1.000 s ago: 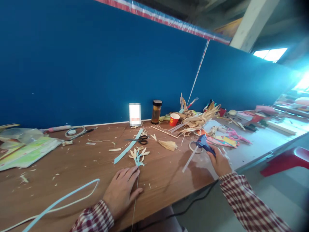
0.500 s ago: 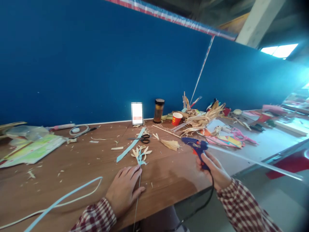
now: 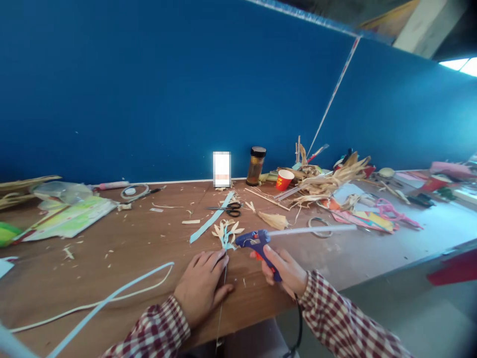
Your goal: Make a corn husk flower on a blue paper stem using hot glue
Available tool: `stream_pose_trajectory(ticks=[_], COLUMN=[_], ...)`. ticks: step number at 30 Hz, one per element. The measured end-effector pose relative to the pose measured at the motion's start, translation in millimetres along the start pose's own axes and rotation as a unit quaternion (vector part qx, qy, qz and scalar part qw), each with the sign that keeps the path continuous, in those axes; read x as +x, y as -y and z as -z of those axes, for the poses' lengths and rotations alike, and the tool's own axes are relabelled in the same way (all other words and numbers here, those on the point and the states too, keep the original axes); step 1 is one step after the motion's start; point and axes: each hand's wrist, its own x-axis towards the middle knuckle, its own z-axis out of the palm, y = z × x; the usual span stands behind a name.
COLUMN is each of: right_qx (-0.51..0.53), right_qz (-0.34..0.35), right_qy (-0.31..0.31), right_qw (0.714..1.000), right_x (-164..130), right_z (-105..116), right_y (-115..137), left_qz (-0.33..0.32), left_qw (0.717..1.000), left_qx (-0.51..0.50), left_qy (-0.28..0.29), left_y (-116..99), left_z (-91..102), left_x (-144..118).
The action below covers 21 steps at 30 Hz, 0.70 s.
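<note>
My right hand (image 3: 285, 268) is wrapped round the grip of a blue hot glue gun (image 3: 257, 241), with a long clear glue stick (image 3: 316, 229) poking out of its back. The gun's nozzle points left, close to a small flower of pale husk petals (image 3: 226, 229) with light blue strips at its base. My left hand (image 3: 203, 283) lies flat on the table, fingers stretched out, its fingertips at the base of the flower. A thin wire (image 3: 222, 298) runs from the flower past my left hand toward the table's front edge.
Black scissors (image 3: 233, 209) lie across a light blue strip (image 3: 210, 224) beyond the flower. Behind stand a lit white screen (image 3: 222, 169), a dark-lidded jar (image 3: 256, 166) and a red paper cup (image 3: 284, 180). Dried husks (image 3: 331, 181) and pink scissors (image 3: 397, 211) lie to the right.
My right hand has brought the glue gun left, its nozzle now close to the flower. My left hand keeps its place by the flower while the view has shifted slightly.
</note>
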Motion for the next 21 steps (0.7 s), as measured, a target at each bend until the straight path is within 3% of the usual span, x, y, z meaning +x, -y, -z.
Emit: stream_pose_trajectory(ticks=[21], right_qx=[-0.12], right_qz=[0.003], right_qy=[0.008], right_qw=[0.993], right_x=[10.6], right_z=[-1.8], right_y=[-3.0], left_qz=[0.005], left_qw=[1.0], left_qx=[-0.007], left_qy=[-0.012], left_y=[-0.8], left_z=[-1.6], left_x=[-0.7])
